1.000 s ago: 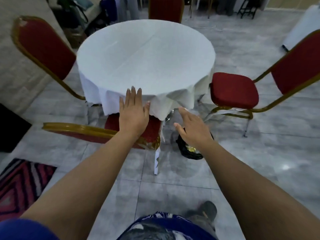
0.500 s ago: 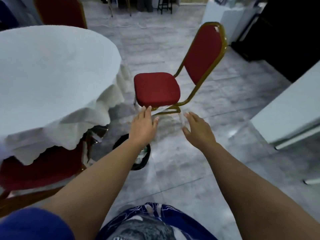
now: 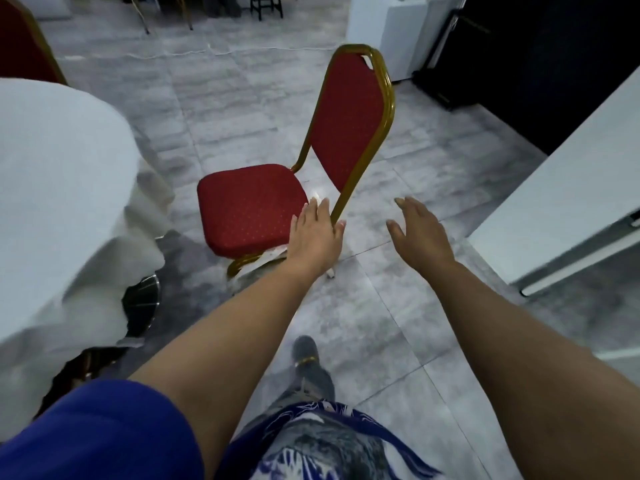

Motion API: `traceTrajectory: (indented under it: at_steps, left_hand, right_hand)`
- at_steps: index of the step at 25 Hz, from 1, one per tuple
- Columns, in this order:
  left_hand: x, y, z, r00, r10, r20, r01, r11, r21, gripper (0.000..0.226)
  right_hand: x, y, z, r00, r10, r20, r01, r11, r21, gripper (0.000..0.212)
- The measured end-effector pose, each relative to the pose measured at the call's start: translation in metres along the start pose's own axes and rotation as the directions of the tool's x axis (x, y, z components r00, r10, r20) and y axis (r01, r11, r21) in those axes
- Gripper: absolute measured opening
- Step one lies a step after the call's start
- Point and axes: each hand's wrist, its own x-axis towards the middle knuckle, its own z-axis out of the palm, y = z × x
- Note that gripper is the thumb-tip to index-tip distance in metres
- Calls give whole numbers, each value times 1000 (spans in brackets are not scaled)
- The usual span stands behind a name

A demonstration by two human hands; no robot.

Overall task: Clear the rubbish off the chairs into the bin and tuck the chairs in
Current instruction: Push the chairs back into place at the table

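Note:
A red padded chair [image 3: 249,206] with a gold frame stands on the tiled floor, pulled out from the round table [image 3: 59,174] under its white cloth. Its seat carries nothing. My left hand [image 3: 317,233] reaches out with straight fingers over the seat's near right corner, beside the gold back post. My right hand [image 3: 417,230] hovers open to the right of the chair, above the floor, holding nothing. The bin is not in view.
Another red chair back [image 3: 20,46] shows at the far left behind the table. A white table edge [image 3: 561,202] juts in from the right. Dark furniture [image 3: 519,64] and a white cabinet [image 3: 391,26] stand at the back. My shoe [image 3: 310,365] is on the floor below.
I have stepped closer to the pulled-out chair and the view has swung right. Both hands have moved forward; the left now reaches the seat's corner. The bin has dropped out of view.

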Motion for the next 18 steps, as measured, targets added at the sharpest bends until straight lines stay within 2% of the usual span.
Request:
traceTrajectory:
  at_steps: [7,13,18]
  left_hand:
    - [180,36,-15,1000,2,-13,-2,1000,5,60]
    - [274,73,-7,999,-6,43,10,997,-78,63]
    - [350,96,12,997,-72,13,73,992,-108,65]
  right_hand:
    - [188,10,-28,998,10,-58,-5,997,74,51]
    - [303,36,-38,996,10,-92,-3,997,81,51]
    - [411,44,-40,991,-131,-16,132,991,37,55]
